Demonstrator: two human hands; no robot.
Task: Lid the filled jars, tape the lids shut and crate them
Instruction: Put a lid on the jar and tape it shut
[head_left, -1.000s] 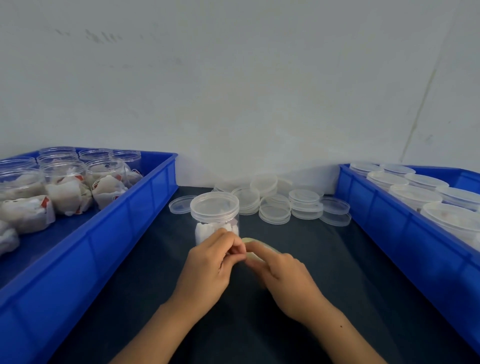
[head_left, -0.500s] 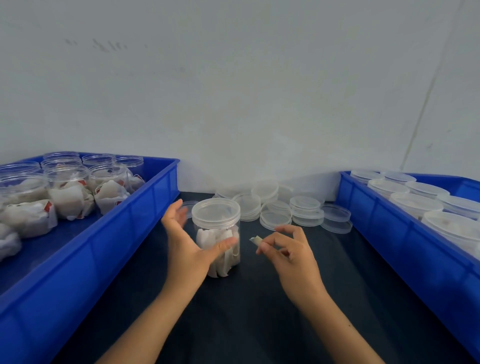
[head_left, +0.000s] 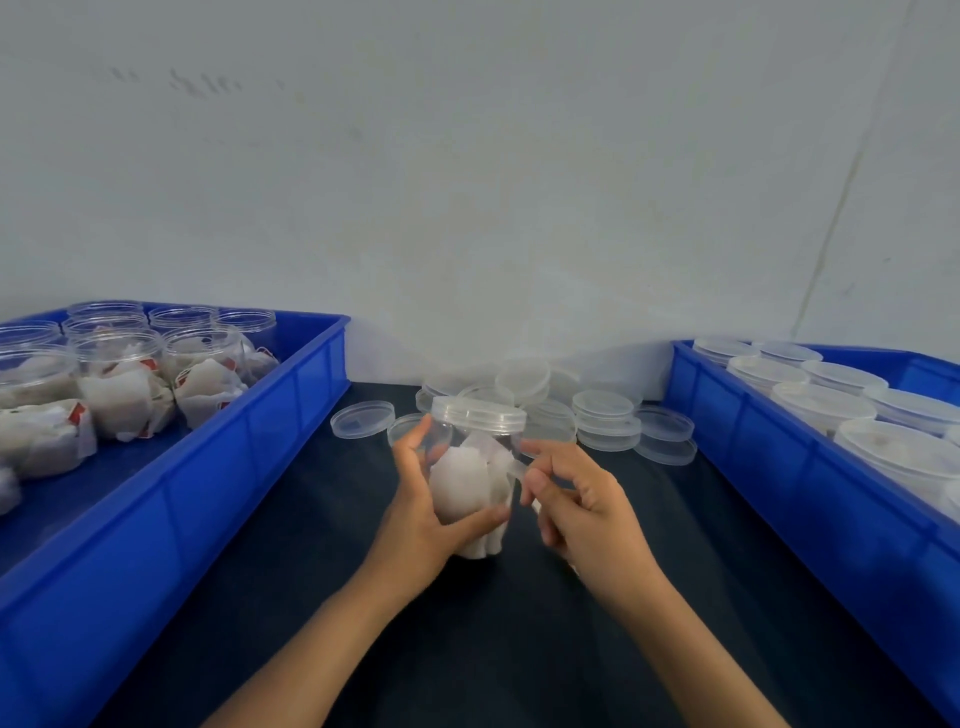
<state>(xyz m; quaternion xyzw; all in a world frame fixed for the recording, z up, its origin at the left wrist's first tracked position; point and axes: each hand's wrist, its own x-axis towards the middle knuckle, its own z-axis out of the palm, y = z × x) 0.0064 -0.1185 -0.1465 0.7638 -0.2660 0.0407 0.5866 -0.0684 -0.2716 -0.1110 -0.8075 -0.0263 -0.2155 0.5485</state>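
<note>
A clear plastic jar (head_left: 475, 467) stuffed with white packets and capped with a clear lid (head_left: 480, 413) sits at the middle of the dark table. My left hand (head_left: 421, 512) grips it from the left, thumb across its lower front. Just to the right, my right hand (head_left: 582, 499) pinches a short strip of clear tape (head_left: 517, 470) whose end reaches the jar's side below the lid.
A blue crate (head_left: 249, 452) on the left holds several open filled jars (head_left: 124, 384). Another blue crate (head_left: 779, 467) on the right holds several lidded jars (head_left: 826, 402). Loose clear lids (head_left: 602, 415) are piled against the white wall behind the held jar.
My left hand went from open beside the jar to gripping it. The right hand brought the tape strip up against the jar's side.
</note>
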